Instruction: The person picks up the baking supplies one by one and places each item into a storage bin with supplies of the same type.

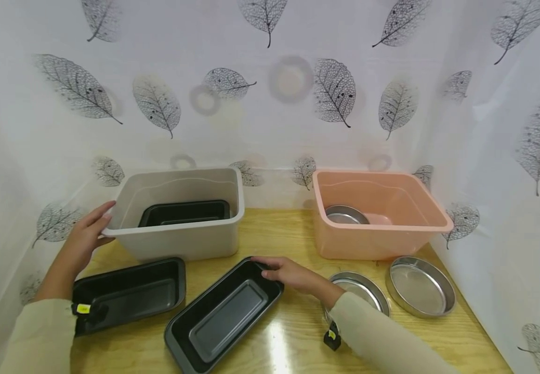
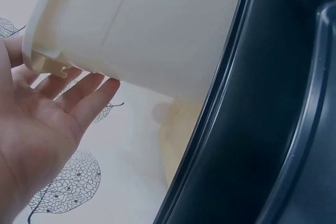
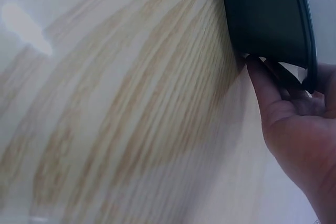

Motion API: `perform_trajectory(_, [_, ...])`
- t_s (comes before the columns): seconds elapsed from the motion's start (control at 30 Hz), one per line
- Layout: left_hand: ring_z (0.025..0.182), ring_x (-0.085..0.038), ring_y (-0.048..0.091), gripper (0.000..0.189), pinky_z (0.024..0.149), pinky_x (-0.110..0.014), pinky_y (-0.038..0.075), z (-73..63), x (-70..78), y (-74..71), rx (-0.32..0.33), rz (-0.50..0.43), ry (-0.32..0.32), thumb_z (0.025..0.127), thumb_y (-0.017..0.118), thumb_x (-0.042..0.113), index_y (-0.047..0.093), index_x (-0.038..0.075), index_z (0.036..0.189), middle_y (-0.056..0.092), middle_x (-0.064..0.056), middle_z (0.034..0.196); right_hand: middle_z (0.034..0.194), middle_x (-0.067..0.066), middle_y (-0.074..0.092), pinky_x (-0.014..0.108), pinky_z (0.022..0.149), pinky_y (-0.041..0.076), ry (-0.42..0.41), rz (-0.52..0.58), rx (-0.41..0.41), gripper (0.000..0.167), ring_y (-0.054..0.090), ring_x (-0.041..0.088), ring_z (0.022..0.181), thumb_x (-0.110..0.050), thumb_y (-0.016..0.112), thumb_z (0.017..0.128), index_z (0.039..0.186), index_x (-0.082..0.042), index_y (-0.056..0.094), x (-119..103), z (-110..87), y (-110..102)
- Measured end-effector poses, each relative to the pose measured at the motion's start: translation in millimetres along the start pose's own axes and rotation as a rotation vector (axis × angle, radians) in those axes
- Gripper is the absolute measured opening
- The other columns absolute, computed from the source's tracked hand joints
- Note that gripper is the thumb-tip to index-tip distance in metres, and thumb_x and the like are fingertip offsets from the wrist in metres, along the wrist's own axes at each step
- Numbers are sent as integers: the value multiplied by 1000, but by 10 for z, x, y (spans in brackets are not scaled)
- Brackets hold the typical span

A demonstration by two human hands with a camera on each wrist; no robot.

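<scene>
My left hand (image 1: 84, 236) holds the left rim of a light grey plastic bin (image 1: 181, 241). In the left wrist view its fingers (image 2: 79, 95) lie along the outside wall below the rim. One black loaf pan (image 1: 183, 212) lies inside this bin. My right hand (image 1: 293, 274) grips the far end of a second loaf pan (image 1: 227, 317), thumb over the rim. The right wrist view shows fingers (image 3: 265, 87) against the outer wall of that pan (image 3: 268, 19). Another dark loaf pan (image 1: 129, 291) sits below my left forearm, partly covered by it.
A pink bin (image 1: 377, 244) stands at the back right with a round metal pan (image 1: 346, 214) in it. Two more round pans, one (image 1: 360, 285) partly under my right sleeve and one (image 1: 421, 287) farther right, rest on the wooden table (image 1: 274, 234). A leaf-patterned curtain (image 1: 260, 135) hangs behind.
</scene>
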State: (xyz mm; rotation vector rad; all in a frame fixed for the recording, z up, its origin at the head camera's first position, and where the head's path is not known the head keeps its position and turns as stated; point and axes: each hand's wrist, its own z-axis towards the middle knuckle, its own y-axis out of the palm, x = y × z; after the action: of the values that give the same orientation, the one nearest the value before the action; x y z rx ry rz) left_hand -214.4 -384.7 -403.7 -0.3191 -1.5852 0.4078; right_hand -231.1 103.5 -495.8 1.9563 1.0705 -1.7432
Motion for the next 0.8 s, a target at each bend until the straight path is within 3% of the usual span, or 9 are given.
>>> perform_trajectory(0.33, [145, -54, 21, 61, 79, -9, 52, 34, -38, -14, -28, -53, -10, 108, 31, 50, 11, 31, 163, 0, -15, 170, 161, 7, 39, 48, 119, 32, 16, 44, -1, 50, 30, 28, 150, -13, 56, 103, 152, -21, 48, 6, -4, 7])
perform_trajectory(0.57, [146, -54, 24, 62, 94, -24, 53, 46, -27, 1, -35, -35, -17, 107, 30, 53, 10, 34, 162, 0, -13, 170, 161, 8, 38, 38, 111, 43, 37, 97, 8, 51, 38, 27, 144, -10, 56, 103, 152, -20, 48, -7, -49, -29])
perform_trajectory(0.8, [144, -53, 24, 62, 88, -17, 54, 46, -51, -12, -54, -58, -4, 108, 30, 51, 9, 33, 163, -2, -14, 170, 162, 11, 36, 31, 106, 48, -17, 147, 11, 53, 42, 24, 140, -6, 57, 101, 153, -14, 45, -101, -94, -102])
